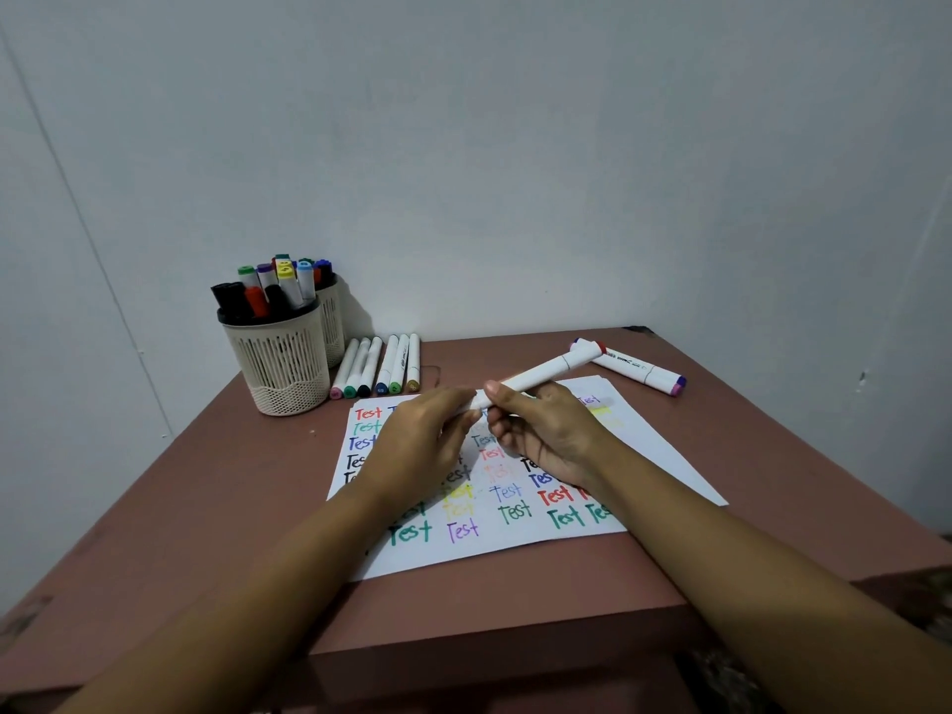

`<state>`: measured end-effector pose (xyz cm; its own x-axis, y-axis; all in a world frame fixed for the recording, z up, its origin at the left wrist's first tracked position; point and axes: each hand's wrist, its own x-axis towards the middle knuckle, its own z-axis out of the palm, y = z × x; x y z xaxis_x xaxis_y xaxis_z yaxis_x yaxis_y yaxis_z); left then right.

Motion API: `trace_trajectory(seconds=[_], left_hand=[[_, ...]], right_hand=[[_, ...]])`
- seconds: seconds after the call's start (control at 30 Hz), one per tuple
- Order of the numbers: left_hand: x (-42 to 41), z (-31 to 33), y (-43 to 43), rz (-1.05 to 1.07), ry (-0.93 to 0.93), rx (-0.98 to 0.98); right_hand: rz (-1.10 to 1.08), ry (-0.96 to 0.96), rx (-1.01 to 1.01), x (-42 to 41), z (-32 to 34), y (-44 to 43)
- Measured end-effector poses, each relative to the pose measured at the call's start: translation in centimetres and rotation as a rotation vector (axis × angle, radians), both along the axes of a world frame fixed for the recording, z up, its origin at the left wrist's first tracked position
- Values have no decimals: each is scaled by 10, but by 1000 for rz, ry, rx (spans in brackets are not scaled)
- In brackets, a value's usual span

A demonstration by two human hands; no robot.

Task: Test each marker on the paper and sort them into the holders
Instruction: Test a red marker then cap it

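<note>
Brown table (206,507): paper (654,450) nearly filled, holders (281,363) stocked, loose markers (396,363) waiting; left hand (422,440) and right hand (551,435) both grip one marker (546,372).

The paper (515,548) lies on the desk (206,507) straight before you. Behind it and to the left stand two holders: the front holder (281,368) nearer you, the rear holder (334,322) just behind it and to its right, each with upright markers (273,291) in it. Just right of the holders, behind the paper, six markers (378,365) lie side by side. At the far right two markers (639,371) lie together. Above the paper, your left hand (422,440) and right hand (551,435) hold one marker (546,371) between them.
</note>
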<state>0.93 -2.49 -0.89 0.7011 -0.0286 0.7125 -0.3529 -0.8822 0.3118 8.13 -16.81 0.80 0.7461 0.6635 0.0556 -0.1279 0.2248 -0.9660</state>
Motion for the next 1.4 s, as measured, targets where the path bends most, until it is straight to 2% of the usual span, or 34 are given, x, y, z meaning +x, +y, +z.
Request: trace_trajectory(seconds=[0.2,0.3,0.4,0.5,0.67,0.97,1.2,1.4], left_hand=[[0,5,-3,-20,75,-88],[-2,7,-2,-26,72,-88],[-4,8,-2,7,65,-139],[-7,10,-4,21,50,-261],[-8,14,-6,-56,96,-531],[-5,13,-6,-49,67,-526],[-2,12,-5,-52,44,-539],[-2,17,8,-36,167,-569]], right_hand=[[-48,35,-13,-2,3,0],[-65,123,10,-4,7,-2],[-189,231,84,0,9,-7],[-255,298,167,3,10,-10],[-164,244,174,-2,8,-7],[-147,364,208,-2,5,-4],[-152,329,207,-1,5,-1],[-319,122,52,2,6,3]])
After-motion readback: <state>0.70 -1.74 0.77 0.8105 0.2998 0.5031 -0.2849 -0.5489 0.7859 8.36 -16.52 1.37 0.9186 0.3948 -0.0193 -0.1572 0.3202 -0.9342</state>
